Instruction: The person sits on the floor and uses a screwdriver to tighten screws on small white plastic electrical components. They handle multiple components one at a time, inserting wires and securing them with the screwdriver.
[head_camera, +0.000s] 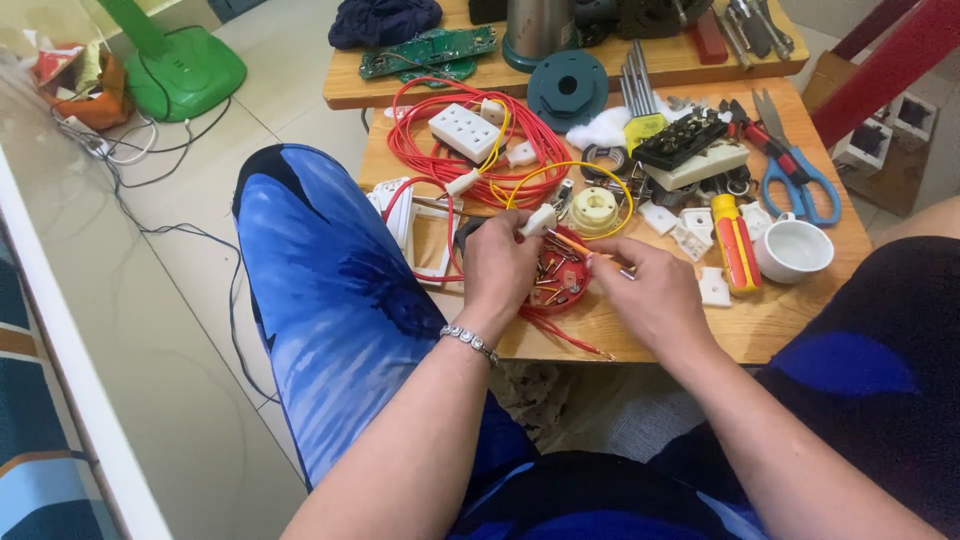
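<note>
Pale floor tiles surround a low wooden desk (790, 335) crowded with parts. At its near edge, the left hand (497, 268) steadies a small red round plastic housing (558, 283), light and brittle, best held by its rim. Right-hand fingers (612, 258) pinch a thin orange-handled screwdriver (575, 244).

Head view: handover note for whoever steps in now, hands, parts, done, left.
Left hand: steadies the red round part at the wooden table front edge, white plug piece at its fingertips.
Right hand: holds a thin orange-handled tool, tip at the part.
Red wire coil and white socket lie behind; scissors, white cup to the right.
Done: part open, small metal pieces showing inside.
Left: cannot tell.
</note>
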